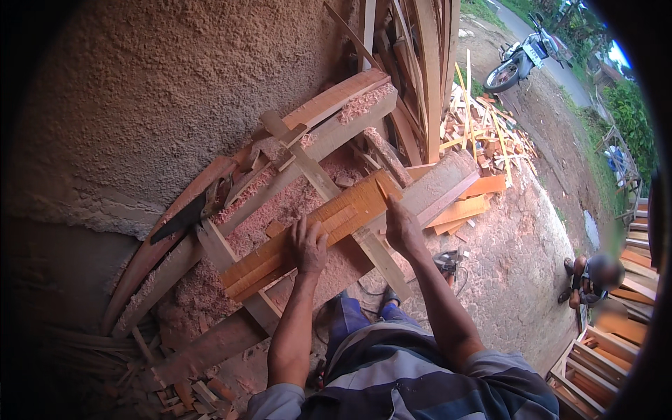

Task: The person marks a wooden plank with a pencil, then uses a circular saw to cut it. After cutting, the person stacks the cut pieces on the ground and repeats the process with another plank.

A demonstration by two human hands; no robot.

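the left hand [309, 245] is pressing flat on a stack of orange planks [308, 234] lying across a sawdust-covered counter [210, 301]. the right hand [400, 225] is gripping the planks' far end. a handsaw [192, 213] is resting to the left. a scrap pile [483, 133] and motorbike [521, 59] are sitting beyond; another person [595, 276] is crouching at right.

Orange-brown plank [308, 231], pink sawdust [294, 203]

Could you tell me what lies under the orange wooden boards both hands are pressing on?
Under the orange wooden boards, pale cross slats and heaped reddish sawdust show; the left hand and right hand rest on top. The contact underneath is hidden.
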